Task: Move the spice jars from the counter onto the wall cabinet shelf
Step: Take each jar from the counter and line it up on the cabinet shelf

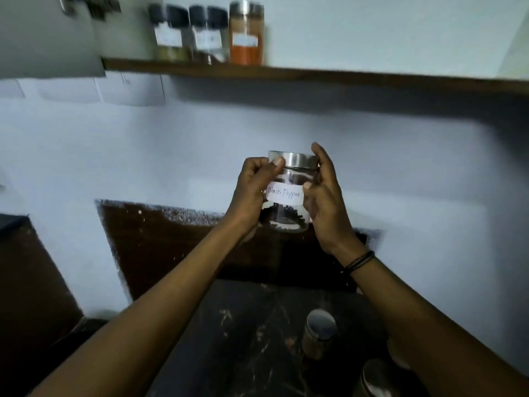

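Note:
A clear glass jar [287, 209] with a steel lid and a white label reading "Black Pepper" hangs in the air above the counter, well below the shelf. My left hand [253, 193] grips its left side, thumb at the lid's edge. My right hand [323, 196] grips its right side, fingers along the lid and thumb on the label. On the wooden shelf [315, 74] at upper left stand two black-capped jars [169, 32] [207, 34] and a steel-lidded jar of orange powder [246, 32]. Two more steel-lidded jars [319, 333] [375, 378] stand on the dark counter.
The dark marbled counter [243, 339] lies below between my forearms. A pale wall fills the space between counter and shelf. A grey cabinet door [48, 38] hangs open at upper left. The shelf to the right of the orange jar is bare.

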